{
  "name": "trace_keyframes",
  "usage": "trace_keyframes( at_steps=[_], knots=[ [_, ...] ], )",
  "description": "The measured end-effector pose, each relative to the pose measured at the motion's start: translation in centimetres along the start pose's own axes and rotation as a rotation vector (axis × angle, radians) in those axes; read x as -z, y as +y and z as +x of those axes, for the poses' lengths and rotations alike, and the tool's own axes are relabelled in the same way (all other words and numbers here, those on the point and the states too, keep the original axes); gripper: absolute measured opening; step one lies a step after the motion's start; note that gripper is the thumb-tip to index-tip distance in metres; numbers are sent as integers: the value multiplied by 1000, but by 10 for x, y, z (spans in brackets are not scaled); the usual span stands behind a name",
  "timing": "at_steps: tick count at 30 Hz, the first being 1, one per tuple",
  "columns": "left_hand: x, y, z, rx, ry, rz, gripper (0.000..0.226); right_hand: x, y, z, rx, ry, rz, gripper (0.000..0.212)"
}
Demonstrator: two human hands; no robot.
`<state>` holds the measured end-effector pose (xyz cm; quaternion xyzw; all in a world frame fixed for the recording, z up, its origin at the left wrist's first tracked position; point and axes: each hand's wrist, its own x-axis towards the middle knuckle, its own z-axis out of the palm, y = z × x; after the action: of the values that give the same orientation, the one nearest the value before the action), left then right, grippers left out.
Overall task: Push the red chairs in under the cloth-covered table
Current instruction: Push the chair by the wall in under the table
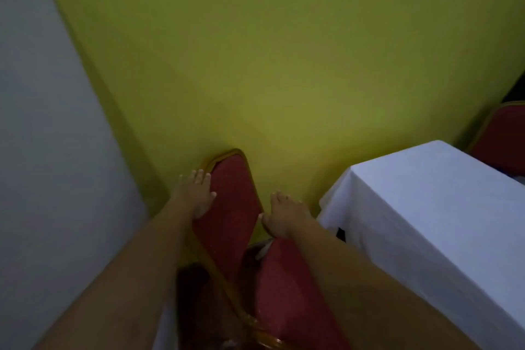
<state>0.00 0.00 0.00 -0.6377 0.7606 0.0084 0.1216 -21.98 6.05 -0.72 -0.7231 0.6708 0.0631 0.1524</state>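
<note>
A red chair (pixel 228 207) with a gold frame stands at the bottom centre, its padded back reaching up against the yellow-green cloth-covered table (pixel 284 65). My left hand (pixel 197 193) lies flat on the left edge of the chair's back, fingers spread. At the right edge of the back is my right hand (pixel 285 214), fingers extended and thumb touching the frame. More red padding (pixel 284 293) shows lower down between my forearms. A second red chair (pixel 502 139) sits at the far right, beside the yellow-green cloth.
A white cloth-covered table (pixel 426 207) stands close on the right of the chair. Another pale cloth-covered surface (pixel 51 150) fills the left side. The chair sits in the narrow gap between them. The frame is dim and slightly blurred.
</note>
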Motion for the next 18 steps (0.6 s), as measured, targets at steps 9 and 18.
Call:
trace_keyframes(
  at_steps=[9, 18],
  knots=[
    [11, -37, 62, -89, -10, 273, 54, -18, -72, 68, 54, -21, 77, 80],
    [-6, -66, 124, -371, 149, 456, 69, -39, -141, 126, -58, -34, 514, 95]
  ],
)
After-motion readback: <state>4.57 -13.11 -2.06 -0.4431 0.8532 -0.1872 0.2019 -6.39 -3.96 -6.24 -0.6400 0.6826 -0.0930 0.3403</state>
